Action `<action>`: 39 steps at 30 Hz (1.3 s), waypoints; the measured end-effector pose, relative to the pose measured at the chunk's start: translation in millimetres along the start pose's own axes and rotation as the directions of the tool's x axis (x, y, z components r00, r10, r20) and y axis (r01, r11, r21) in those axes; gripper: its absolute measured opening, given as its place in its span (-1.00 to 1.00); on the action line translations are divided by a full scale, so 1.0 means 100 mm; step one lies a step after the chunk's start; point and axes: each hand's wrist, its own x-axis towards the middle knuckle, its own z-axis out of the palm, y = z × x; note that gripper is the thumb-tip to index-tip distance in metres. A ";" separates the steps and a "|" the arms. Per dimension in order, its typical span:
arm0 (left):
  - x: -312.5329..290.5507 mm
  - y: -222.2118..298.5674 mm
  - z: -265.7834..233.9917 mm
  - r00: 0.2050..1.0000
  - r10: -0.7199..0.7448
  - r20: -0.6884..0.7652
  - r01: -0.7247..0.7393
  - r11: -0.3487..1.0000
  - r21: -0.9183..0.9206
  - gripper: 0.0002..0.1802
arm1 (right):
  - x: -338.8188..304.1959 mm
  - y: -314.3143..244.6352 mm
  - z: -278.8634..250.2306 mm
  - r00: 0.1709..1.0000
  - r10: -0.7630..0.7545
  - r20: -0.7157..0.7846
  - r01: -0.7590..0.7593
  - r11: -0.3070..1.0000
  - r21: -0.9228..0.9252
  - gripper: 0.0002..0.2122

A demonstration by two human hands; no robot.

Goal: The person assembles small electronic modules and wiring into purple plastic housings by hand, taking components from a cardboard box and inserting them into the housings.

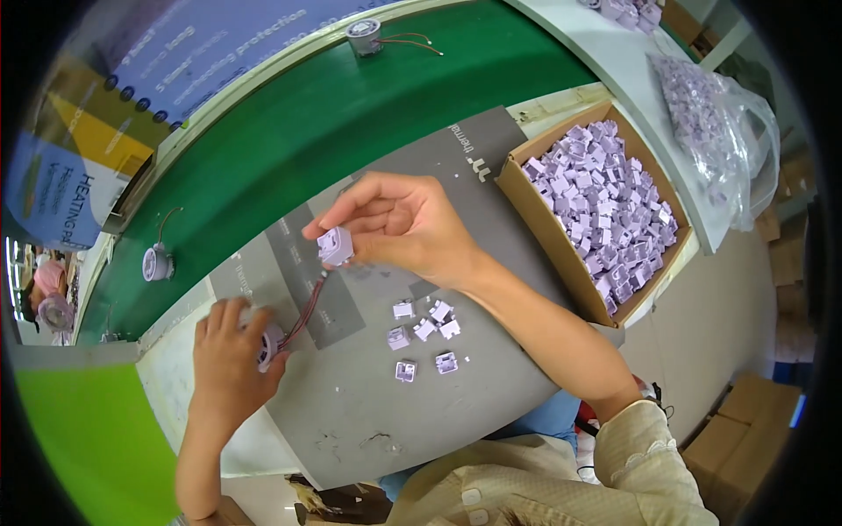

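Observation:
My right hand (399, 223) pinches a small lilac plastic housing (335, 245) above a grey mat (351, 394). Thin red and dark wires (305, 314) run from that housing down to a small round silver part (270, 344), which my left hand (230, 355) grips against the mat. Several loose lilac housings (425, 337) lie on the mat just right of the wires, below my right wrist.
A cardboard box (539, 223) full of lilac housings sits at the right. A clear bag (715, 123) of the same pieces lies beyond it. Two round parts with wires, one (158, 261) at left and one (364, 35) at top, rest on a green conveyor belt (289, 131). Cardboard boxes (745, 430) stand on the floor.

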 end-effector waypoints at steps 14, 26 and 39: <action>0.42 0.25 0.27 1.000 0.007 0.021 0.006 0.829 -0.560 -0.79 | 0.03 -0.03 -0.09 0.902 0.365 -0.233 -0.405 0.900 -0.159 -0.72; 0.67 0.05 0.32 0.981 0.140 -0.138 -0.196 0.691 -0.696 -0.80 | -0.01 0.08 -0.13 0.943 0.325 -0.066 -0.331 0.908 -0.257 -0.61; 0.69 -0.05 0.30 0.961 0.038 0.273 0.255 0.255 -0.933 -0.83 | -0.05 0.17 0.02 0.999 0.050 -0.017 -0.051 0.807 -0.589 -0.68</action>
